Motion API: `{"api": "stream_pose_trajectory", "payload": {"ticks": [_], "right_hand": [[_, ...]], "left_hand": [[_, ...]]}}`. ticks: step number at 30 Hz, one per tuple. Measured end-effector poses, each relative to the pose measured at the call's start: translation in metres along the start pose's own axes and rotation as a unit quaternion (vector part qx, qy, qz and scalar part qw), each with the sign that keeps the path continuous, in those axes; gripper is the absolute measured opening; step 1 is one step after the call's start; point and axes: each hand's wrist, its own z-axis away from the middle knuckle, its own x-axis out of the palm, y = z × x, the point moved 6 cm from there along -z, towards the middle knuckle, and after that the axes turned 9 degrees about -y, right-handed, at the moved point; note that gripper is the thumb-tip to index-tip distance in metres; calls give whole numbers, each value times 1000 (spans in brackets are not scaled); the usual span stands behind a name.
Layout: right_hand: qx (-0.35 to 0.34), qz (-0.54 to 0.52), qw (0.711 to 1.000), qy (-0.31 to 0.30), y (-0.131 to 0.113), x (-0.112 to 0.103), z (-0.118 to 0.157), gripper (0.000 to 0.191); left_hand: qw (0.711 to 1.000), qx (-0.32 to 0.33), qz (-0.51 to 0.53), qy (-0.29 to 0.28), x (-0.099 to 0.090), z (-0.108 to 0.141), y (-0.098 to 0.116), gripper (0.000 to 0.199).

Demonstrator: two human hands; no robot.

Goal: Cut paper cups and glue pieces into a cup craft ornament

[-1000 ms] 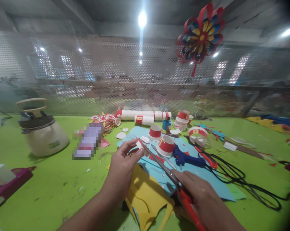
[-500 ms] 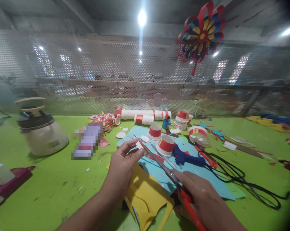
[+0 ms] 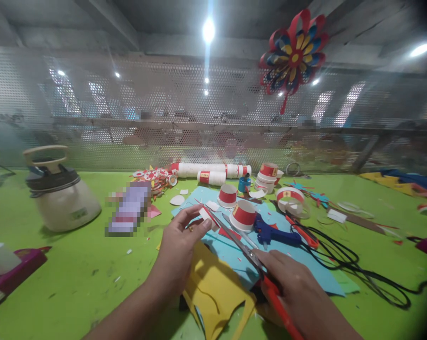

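Note:
Pinched between the thumb and fingers of my left hand (image 3: 180, 241) is a small piece of white and red paper (image 3: 206, 216). My right hand (image 3: 287, 278) is wrapped round the red handles of a pair of scissors (image 3: 246, 252). The blades point up and left, their tips at the paper piece by my left fingertips. Under my hands lie a yellow cut sheet (image 3: 216, 283) and light blue paper (image 3: 305, 264). Just beyond the blades sit two upturned red and white paper cups, the nearer cup (image 3: 243, 216) and the farther cup (image 3: 228, 196).
A blue glue gun (image 3: 275, 234) with a looping black cord (image 3: 362, 264) lies to the right, beside an orange-handled tool (image 3: 305, 233). At left stand a jug (image 3: 66, 200), a blurred-out phone (image 3: 130, 208) and a purple power strip (image 3: 18, 271). Stacked cups (image 3: 213, 178) lie behind.
The paper piece has turned slightly in my left fingers, showing more of its white face. Both hands stay nearly in place, and the view has shifted a little.

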Motion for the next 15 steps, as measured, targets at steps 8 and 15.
{"api": "stream_pose_trajectory", "payload": {"ticks": [8,15], "right_hand": [[1,6,1000,-6,3,4,1,53],[4,5,1000,11,6,5,0,50]], "left_hand": [[1000,-11,1,-18,2,0,0,48],[1000,-11,0,-26,4,0,-1,45]]}}
